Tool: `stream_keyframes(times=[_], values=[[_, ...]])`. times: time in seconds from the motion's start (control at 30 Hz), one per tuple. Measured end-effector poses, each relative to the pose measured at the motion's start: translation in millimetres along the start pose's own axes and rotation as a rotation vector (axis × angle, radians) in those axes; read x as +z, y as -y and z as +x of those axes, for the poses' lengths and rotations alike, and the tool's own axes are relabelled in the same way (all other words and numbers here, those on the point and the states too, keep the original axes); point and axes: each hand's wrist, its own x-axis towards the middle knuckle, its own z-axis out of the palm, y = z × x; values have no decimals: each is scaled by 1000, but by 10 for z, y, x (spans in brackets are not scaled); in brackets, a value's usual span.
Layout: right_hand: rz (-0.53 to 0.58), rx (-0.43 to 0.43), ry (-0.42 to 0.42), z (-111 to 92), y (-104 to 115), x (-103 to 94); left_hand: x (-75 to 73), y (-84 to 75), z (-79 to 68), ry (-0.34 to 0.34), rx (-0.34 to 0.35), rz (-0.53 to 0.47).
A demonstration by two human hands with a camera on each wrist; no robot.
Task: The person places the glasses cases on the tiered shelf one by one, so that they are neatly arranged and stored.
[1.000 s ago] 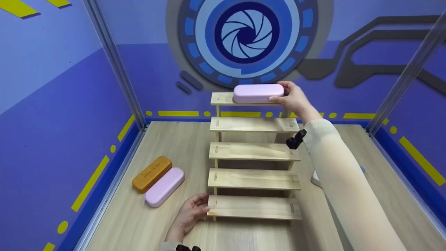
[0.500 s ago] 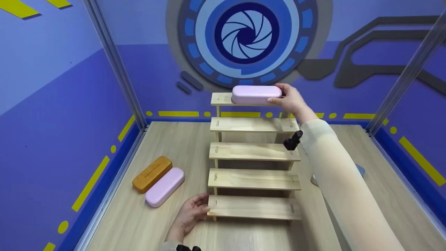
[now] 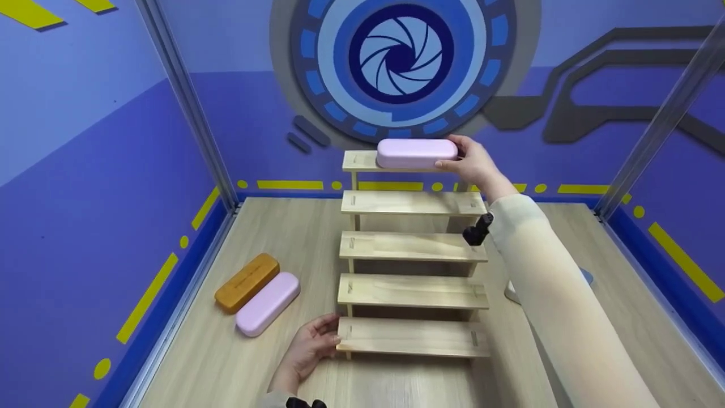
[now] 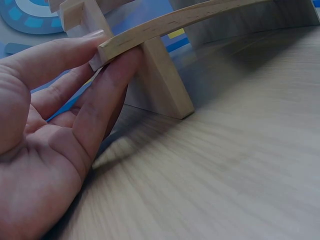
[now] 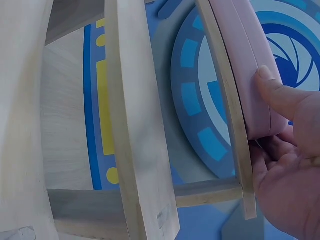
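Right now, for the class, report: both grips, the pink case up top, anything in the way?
Right grip holds upper pink case, right end; case on top shelf. Left grip pinches bottom shelf's left end. No obstruction seen around case.

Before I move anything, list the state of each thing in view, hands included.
Rack: upright on the table.
Left hand: pinching the rack's bottom shelf.
Right hand: gripping the upper pink case.
Upper pink case: closed, lying on the top shelf.
Lower pink case: lying on the table, looks closed.
Orange case: lying alongside it, looks closed.
White item, blue item: partly hidden by the sleeve, state unclear.
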Motion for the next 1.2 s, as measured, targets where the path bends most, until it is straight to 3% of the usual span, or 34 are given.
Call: stream_keyframes(times=[0.57, 0.93, 1.2], values=[[147, -29, -5, -151, -183, -176, -2, -5, -14, 16, 15, -9], [230, -40, -53, -323, -274, -308, -16, 25, -1, 15, 20, -14], [467, -123, -121, -593, -444, -529, -23, 14, 0, 24, 24, -13]])
